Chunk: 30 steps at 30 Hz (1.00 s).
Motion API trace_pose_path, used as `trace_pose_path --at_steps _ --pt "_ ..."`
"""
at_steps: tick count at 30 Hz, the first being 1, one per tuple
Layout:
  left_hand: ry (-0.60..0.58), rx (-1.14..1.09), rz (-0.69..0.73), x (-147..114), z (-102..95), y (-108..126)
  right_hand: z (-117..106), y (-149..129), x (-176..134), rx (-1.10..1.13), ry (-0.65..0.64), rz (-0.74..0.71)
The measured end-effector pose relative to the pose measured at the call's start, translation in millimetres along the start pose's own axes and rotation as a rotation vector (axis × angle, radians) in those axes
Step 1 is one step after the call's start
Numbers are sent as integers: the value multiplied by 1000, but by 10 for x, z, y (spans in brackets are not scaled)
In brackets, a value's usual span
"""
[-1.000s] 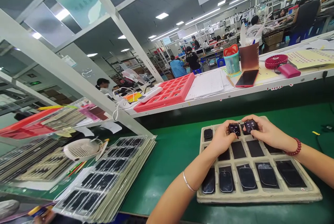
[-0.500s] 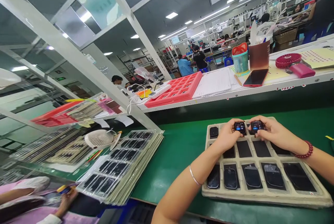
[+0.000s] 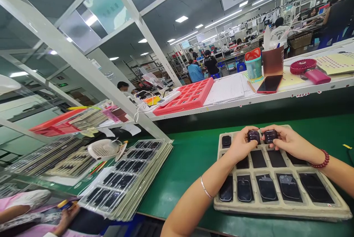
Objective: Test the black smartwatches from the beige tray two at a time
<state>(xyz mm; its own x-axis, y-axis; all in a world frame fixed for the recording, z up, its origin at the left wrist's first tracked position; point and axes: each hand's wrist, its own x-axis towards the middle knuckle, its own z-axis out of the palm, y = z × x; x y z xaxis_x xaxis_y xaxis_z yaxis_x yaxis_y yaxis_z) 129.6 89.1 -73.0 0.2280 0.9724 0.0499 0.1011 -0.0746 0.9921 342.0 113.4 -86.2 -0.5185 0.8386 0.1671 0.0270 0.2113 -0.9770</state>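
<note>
My left hand point(image 3: 242, 142) grips a small dark smartwatch point(image 3: 253, 136) with a lit screen, thumb on its lower edge. A second smartwatch point(image 3: 270, 136), also lit, is held in my right hand point(image 3: 290, 141) close beside the first. Both are above the back row of a beige moulded tray point(image 3: 260, 207), and they stay apart from each other. Several dark watch-like units, such as one in the front row point(image 3: 267, 187), lie in the tray's compartments. One more sits in the back left compartment point(image 3: 226, 140). My hands hide part of the back and middle rows.
Stacked trays with clear covers point(image 3: 124, 181) stand to the left on the green bench point(image 3: 166, 181), near a small white fan point(image 3: 103, 149). On the shelf above are a red foam tray point(image 3: 190, 97), papers, a phone point(image 3: 270, 83) and a cup point(image 3: 253, 68). A co-worker's hand point(image 3: 66, 216) shows at lower left.
Both watch screens have changed from coloured icons to a darker display with small text. My hands keep nearly the same place. The co-worker's hand at lower left has shifted slightly.
</note>
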Motion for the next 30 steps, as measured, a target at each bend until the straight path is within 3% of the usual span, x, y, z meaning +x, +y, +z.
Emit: trace_pose_path --at_steps 6,11,15,20,30 --pt "-2 -75 -80 -11 4 32 -16 -24 14 41 45 45" --pt "-6 -48 -32 -16 9 30 4 -36 11 -12 50 29" --pt "-45 -58 -81 -20 4 40 -15 -24 8 55 53 65" --pt "3 -8 -46 -5 -7 6 2 -4 8 19 81 30" --pt "-20 -24 -36 -24 34 12 23 -40 -11 -6 72 -2"
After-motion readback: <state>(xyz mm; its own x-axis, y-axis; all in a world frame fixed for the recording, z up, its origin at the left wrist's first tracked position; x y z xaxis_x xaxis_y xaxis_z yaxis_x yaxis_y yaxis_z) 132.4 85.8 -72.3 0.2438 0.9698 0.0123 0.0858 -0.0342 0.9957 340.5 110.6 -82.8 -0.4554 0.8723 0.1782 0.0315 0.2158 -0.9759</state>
